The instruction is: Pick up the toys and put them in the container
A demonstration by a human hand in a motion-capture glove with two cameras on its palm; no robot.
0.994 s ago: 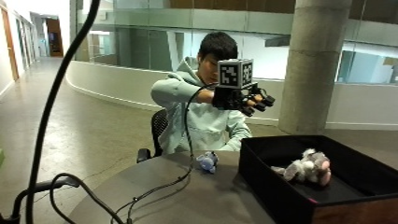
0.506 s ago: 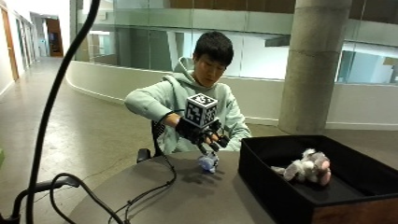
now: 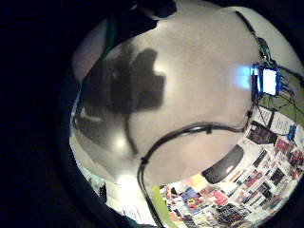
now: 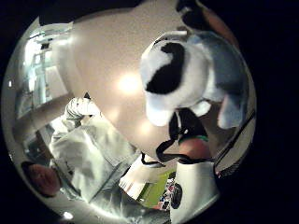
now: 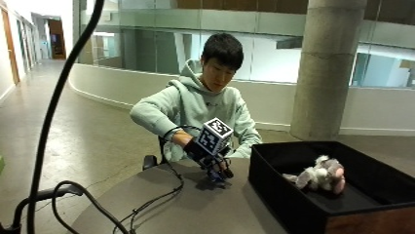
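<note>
While the person sits behind the grey surface at the centre of the frame, the gloved right hand is lowered to the surface just left of the black container. Beneath the fingers of that hand lies a small blue-grey toy, resting on the surface and partly hidden by the hand. The thumb side palm view shows this toy as a white plush with a black patch and grey-blue parts, very close to the palm, with a fingertip curled beside it; the hand appears clamped on the toy, though full contact cannot be confirmed. At the right of the frame, the container stands on the surface with its top open. Inside it, toward the right half, a white and pink plush toy lies on the black floor of the container.
</note>
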